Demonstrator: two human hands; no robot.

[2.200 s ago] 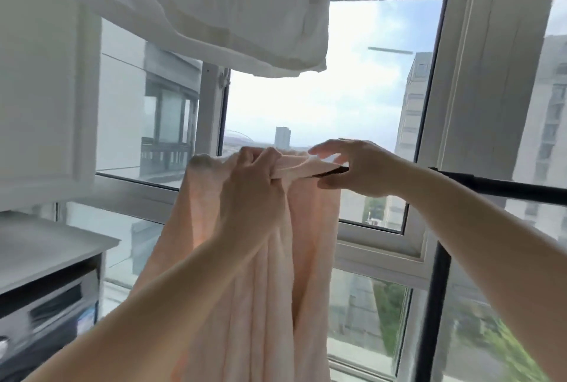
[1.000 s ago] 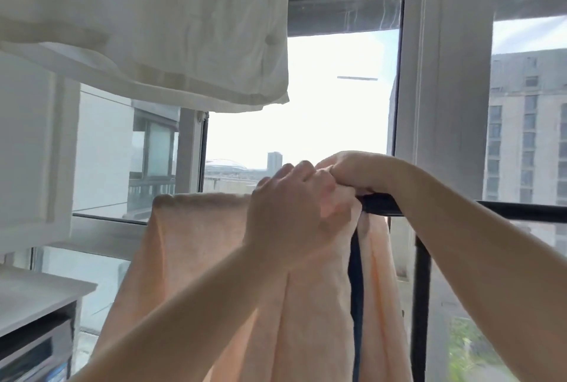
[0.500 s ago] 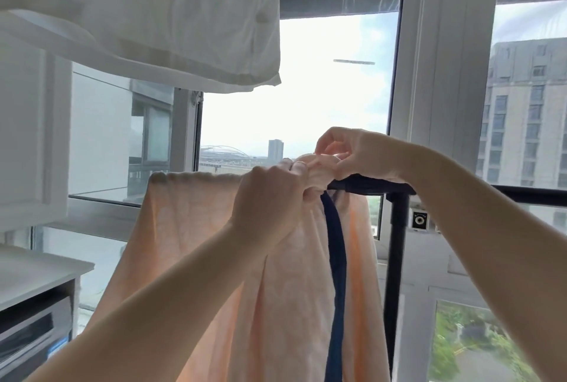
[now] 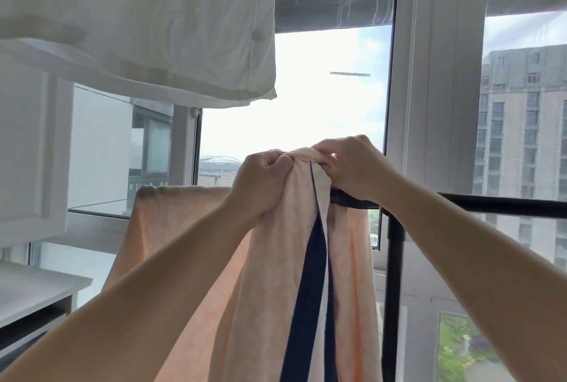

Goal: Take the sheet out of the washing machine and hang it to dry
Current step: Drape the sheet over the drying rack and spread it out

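A peach sheet (image 4: 184, 246) with a dark blue band (image 4: 310, 283) hangs over a black drying rail (image 4: 491, 204) in front of the window. Its left part lies spread over the rail. My left hand (image 4: 260, 182) grips a bunched fold of the sheet, lifted a little above the rail. My right hand (image 4: 352, 167) pinches the same fold just to the right, right above the rail. The two hands almost touch. The rail under the sheet is hidden.
A white cloth (image 4: 138, 29) hangs overhead at the upper left. A black upright post (image 4: 394, 289) carries the rail. White window frames (image 4: 435, 90) stand right behind. A white counter (image 4: 33, 286) over an appliance sits at the lower left.
Both hands have drawn the bunched part of the sheet rightward along the rail and lifted it above it. The dark blue band has come into view.
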